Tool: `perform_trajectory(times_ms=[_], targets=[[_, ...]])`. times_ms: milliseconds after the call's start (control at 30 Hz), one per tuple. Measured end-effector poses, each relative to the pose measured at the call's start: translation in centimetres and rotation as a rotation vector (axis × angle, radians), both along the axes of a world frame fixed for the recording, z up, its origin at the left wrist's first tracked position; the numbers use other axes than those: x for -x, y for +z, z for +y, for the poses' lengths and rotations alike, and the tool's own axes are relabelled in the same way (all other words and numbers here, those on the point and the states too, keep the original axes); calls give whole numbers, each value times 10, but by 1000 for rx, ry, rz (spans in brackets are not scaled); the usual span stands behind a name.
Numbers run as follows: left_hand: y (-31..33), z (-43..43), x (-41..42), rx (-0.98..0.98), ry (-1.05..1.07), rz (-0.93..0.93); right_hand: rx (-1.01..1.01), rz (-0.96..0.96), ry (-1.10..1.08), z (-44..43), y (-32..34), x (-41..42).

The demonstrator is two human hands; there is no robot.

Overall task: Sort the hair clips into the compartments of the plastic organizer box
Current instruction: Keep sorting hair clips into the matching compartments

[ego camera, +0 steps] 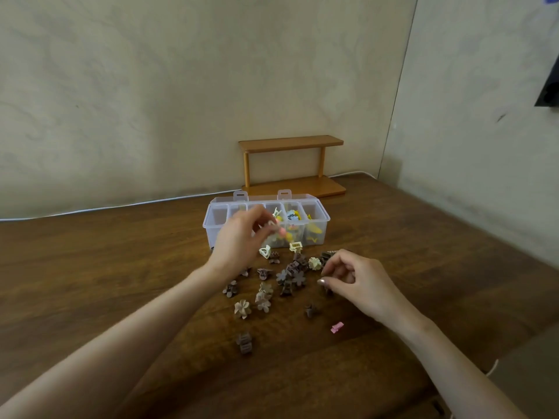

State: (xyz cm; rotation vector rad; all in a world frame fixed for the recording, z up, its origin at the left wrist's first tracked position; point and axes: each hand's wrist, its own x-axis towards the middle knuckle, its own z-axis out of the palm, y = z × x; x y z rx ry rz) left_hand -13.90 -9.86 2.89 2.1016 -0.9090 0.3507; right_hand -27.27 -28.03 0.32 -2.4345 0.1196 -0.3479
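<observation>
While the left hand (239, 240) pinches a pink clip (282, 234) before the organizer box (317, 219) near the far edge of the bench (121, 267), the right hand (360, 282) curls its fingers (334, 267) over loose hair clips (290, 273); grip unclear.

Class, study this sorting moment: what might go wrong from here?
The left hand pinches a small clip just in front of the organizer box; it might slip or land in a wrong compartment. The stray pink clip, lying apart from the brown pile, might get overlooked.

Wooden table (121, 267) with organizer box (216, 218), scattered hair clips (292, 272) (mostly brown, perhaps flower-shaped), small shelf (290, 143).
</observation>
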Motion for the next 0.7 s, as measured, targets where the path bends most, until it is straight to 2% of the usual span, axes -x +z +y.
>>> perform_trajectory(times_ms=[100,167,367,467,567,700], targets=[[19,-5,-27,83,119,25,6,-43,-1,-2,-3,-6],[27,-12,-48,73,162,51,-2,-86,-23,-5,-5,-11],[35,-41,-94,-144,191,137,-16,-109,-79,-14,-15,-14],[31,-51,-102,-335,160,168,-3,-107,-70,-15,-16,-13],[24,-51,-105,-478,187,77,8,-110,-60,-15,-16,-14],[23,-43,-95,-391,184,-157,22,-118,-52,-14,-17,-15]])
